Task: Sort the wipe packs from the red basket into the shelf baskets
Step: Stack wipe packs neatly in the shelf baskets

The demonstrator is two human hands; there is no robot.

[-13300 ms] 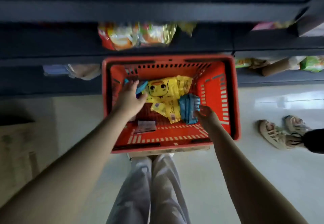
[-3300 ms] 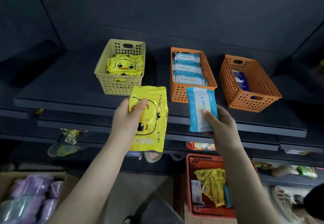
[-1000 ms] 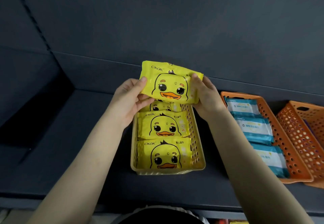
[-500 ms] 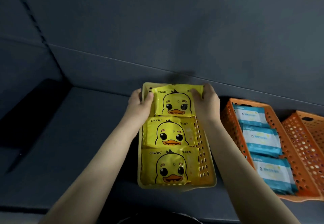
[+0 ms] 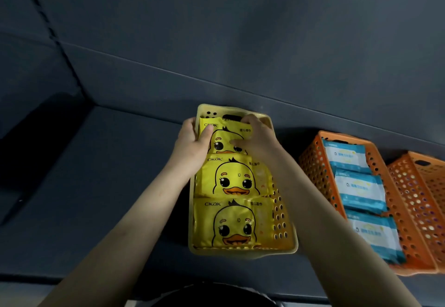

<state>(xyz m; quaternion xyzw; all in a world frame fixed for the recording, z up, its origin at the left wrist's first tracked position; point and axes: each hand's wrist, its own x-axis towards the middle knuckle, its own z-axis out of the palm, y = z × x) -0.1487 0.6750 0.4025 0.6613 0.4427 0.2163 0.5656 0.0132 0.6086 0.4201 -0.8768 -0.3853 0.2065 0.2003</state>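
Grip at both ends of a duck pack (image 5: 228, 136): left hand (image 5: 192, 144) curled round its left edge, thumb on the face; right hand (image 5: 256, 138) pinching the top right corner. Looks meant to keep it flat and square while tucking it into the far end of the yellow basket (image 5: 285, 225), right under the fingertips. Nearer than the fingers, two more duck packs (image 5: 231, 181) in an overlapping row. Right of the right fingers, an orange basket (image 5: 313, 167) with three blue packs (image 5: 356, 188); beyond, another orange basket (image 5: 426, 186), contents unclear. Red basket out of sight.
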